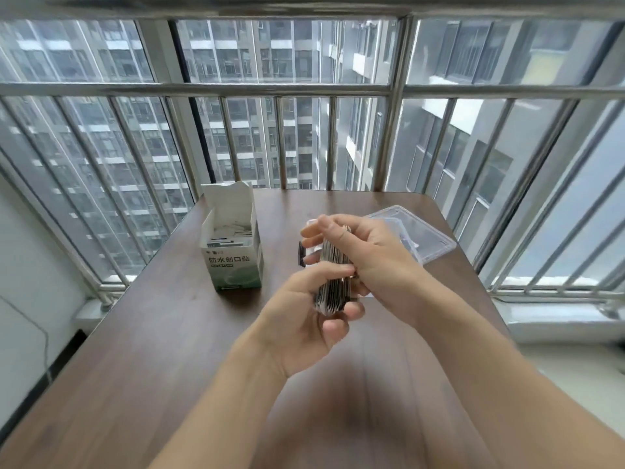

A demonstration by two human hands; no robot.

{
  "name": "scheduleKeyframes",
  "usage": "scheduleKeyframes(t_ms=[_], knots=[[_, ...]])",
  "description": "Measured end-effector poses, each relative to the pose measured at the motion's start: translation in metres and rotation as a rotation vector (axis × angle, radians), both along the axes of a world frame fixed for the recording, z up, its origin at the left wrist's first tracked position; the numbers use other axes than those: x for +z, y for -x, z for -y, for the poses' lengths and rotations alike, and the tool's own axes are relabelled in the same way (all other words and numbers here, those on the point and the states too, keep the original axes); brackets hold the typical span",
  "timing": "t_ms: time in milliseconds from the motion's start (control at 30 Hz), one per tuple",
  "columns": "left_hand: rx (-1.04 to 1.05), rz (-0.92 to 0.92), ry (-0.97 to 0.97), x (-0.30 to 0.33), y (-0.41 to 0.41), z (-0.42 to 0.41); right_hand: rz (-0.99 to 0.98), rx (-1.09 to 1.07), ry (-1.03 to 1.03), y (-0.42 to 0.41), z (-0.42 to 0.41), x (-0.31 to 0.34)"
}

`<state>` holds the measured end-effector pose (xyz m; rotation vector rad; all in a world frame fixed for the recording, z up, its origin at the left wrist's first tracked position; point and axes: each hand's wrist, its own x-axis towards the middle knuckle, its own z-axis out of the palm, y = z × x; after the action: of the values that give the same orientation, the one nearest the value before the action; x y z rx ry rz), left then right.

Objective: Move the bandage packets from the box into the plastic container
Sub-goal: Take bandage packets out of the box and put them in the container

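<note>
A stack of bandage packets [333, 279] is held on edge above the middle of the table, clear of its top, with both hands clamped on it. The left hand [306, 324] grips the near, lower end of the stack, thumb along the top and fingers curled underneath. The right hand [365, 252] closes round the far, upper end, its fingers wrapped over the packets. Just behind the hands, partly hidden by them, a clear plastic container [306, 253] with a dark clasp sits on the table; how much of it is filled cannot be told. Its clear lid [417, 231] lies flat toward the table's far right corner, right of the right hand. The box [233, 247] stands upright near the far left edge of the table, well left of the hands, its top flap raised, with more loose packets [233, 231] showing inside; its front is white and green with printed characters. The table [162, 350] is dark brown wood grain, and its far edge sits against a window. Metal bars [280, 143] run across and down the window glass, and tall grey apartment blocks [257, 96] fill the view outside. A white wall [23, 282] stands to the left, with a thin cable [40, 333] hanging down it, and a pale window ledge [558, 319] runs along the right side.
</note>
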<state>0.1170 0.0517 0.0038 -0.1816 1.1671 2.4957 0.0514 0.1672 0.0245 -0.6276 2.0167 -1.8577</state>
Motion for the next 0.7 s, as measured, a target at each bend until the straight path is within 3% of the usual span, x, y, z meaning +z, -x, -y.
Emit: scheduleKeyframes(t_ms=[133, 267, 400, 700], knots=[[-0.027, 0.017, 0.0, -0.004, 0.003, -0.008, -0.048, 0.036, -0.097, 0.007, -0.017, -0.002], [-0.111, 0.029, -0.096, -0.006, 0.004, -0.009, -0.066, 0.192, -0.041, 0.015, -0.035, 0.006], [-0.104, 0.005, -0.033, -0.005, 0.003, -0.013, -0.133, 0.272, -0.088, 0.018, -0.046, 0.003], [-0.222, -0.046, -0.162, -0.009, 0.014, -0.011, -0.056, 0.512, -0.105, 0.03, -0.068, 0.015]])
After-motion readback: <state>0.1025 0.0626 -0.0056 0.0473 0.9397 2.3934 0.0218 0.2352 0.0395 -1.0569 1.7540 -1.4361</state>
